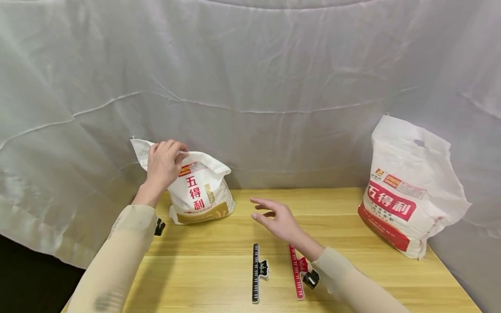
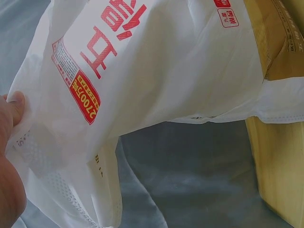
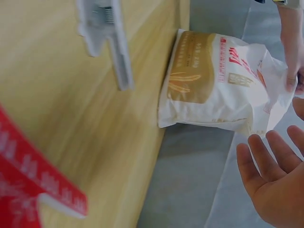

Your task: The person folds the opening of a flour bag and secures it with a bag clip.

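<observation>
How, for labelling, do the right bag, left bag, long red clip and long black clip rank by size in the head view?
Right bag
Left bag
Long red clip, long black clip: too alike

The gold-based bag looks like thin, pliable plastic or coated cloth, smooth and softly sheened, with a dimpled band near its top; the red-based bag has a similar creased finish. The black clip and red clip look like smooth plastic. The table shows smooth, faintly glossy wood grain; the curtain is wrinkled cloth with a satiny sheen.
</observation>
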The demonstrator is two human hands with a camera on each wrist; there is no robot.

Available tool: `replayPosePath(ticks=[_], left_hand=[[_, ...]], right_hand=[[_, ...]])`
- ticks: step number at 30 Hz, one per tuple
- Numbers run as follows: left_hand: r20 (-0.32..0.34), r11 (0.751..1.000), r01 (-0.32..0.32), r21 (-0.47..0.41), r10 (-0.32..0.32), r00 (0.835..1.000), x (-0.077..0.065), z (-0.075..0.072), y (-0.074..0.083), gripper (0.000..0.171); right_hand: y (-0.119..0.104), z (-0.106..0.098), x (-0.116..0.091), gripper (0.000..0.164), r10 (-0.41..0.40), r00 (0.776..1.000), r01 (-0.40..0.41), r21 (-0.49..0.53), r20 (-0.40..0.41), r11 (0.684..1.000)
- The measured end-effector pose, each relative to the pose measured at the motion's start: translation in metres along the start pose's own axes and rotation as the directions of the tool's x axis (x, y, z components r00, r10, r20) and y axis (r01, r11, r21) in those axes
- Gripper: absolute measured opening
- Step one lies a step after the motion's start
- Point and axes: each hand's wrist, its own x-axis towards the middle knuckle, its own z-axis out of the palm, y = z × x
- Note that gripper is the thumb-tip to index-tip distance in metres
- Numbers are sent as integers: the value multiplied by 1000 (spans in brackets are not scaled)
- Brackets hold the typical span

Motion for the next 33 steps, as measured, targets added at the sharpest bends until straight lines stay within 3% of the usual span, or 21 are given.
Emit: replayPosePath(ticks=[6, 13, 24, 33], left_hand=[[22, 1000, 11, 10, -11, 1000, 1, -2, -3, 7], [-3, 1000, 11, -4, -11, 1000, 0, -2, -8, 7], [-7, 1000, 16, -17, -16, 1000, -1, -3, -11, 7], [-16, 1000, 13, -22, -13, 1000, -4, -2, -13, 7]], right_hand=[[8, 0, -19, 48, 30, 999, -28, -47, 37, 998], [21, 3, -39, 51, 36, 992, -20, -132, 118, 991], [28, 12, -63, 55, 102, 962, -56, -181, 253, 982], [32, 19, -74, 59, 144, 939, -62, -258, 312, 964]])
